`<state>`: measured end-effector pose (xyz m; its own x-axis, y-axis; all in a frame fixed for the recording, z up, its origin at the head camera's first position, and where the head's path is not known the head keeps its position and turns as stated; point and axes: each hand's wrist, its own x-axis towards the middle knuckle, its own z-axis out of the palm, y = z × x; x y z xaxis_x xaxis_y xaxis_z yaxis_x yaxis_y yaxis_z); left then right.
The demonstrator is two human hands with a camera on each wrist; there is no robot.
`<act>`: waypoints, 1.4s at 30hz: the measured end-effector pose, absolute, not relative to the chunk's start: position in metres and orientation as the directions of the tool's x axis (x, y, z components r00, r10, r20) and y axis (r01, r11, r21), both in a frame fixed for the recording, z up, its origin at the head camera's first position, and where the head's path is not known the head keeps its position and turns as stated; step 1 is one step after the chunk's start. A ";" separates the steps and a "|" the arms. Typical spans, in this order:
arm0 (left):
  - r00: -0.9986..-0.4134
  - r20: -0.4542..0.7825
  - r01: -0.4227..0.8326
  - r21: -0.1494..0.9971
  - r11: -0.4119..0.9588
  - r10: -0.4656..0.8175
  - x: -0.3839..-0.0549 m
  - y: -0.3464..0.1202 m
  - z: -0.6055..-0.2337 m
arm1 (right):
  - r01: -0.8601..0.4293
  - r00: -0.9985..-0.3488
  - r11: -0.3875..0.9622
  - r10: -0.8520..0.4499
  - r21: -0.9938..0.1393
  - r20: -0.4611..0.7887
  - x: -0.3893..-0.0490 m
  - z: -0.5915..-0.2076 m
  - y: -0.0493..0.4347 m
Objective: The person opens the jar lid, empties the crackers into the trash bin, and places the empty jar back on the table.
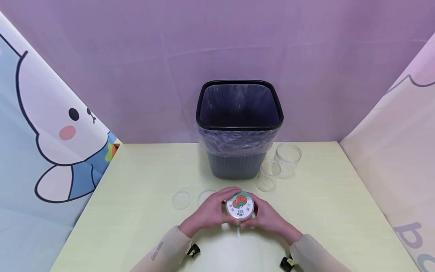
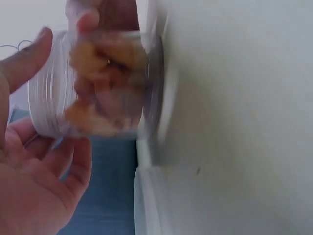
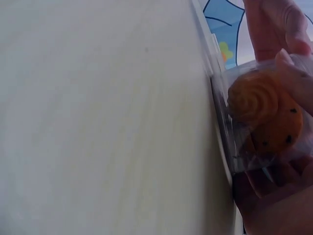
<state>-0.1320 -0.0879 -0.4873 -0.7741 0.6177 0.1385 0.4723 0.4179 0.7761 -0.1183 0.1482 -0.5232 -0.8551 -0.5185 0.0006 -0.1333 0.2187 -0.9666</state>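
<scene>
Between both hands stands a clear plastic jar (image 2: 110, 85) with a round lid label (image 1: 240, 206) showing red-orange fruit. My left hand (image 1: 214, 209) curls round its left side, and my right hand (image 1: 269, 218) grips the right side. Golden-brown cookies are inside; the right wrist view shows a swirled cookie (image 3: 253, 98) and one with dark bits (image 3: 279, 128). The jar is upright, its base right at the tabletop. In the left wrist view, the left thumb (image 2: 30, 58) and fingers lie around the ridged lid end.
A dark bin (image 1: 234, 166) with a black rim and a clear liner stands at the back. Two clear jars without lids, a nearer one (image 1: 266, 181) and a farther one (image 1: 288, 166), stand at its right. Two clear discs, one left (image 1: 181, 191) and one right (image 1: 204, 192), lie on the table (image 1: 136, 211).
</scene>
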 end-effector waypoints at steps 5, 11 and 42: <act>-0.829 0.183 0.456 0.767 0.451 0.528 -0.122 -0.082 -0.491 | -0.134 -0.871 0.229 -0.491 -0.964 0.005 -0.117 -0.524 0.146; -0.883 0.226 0.431 0.737 0.521 0.410 -0.109 -0.072 -0.493 | -0.155 -0.876 0.257 -0.481 -0.954 0.013 -0.117 -0.524 0.146; -0.544 0.062 0.462 0.855 0.237 0.837 -0.176 -0.103 -0.484 | -0.137 -0.837 0.232 -0.547 -0.963 -0.013 -0.121 -0.521 0.150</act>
<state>-0.1759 -0.1027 -0.4843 -0.5439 0.8369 0.0617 0.4618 0.2371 0.8547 -0.1211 0.1500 -0.5210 -0.8370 -0.5471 -0.0127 -0.1367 0.2316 -0.9632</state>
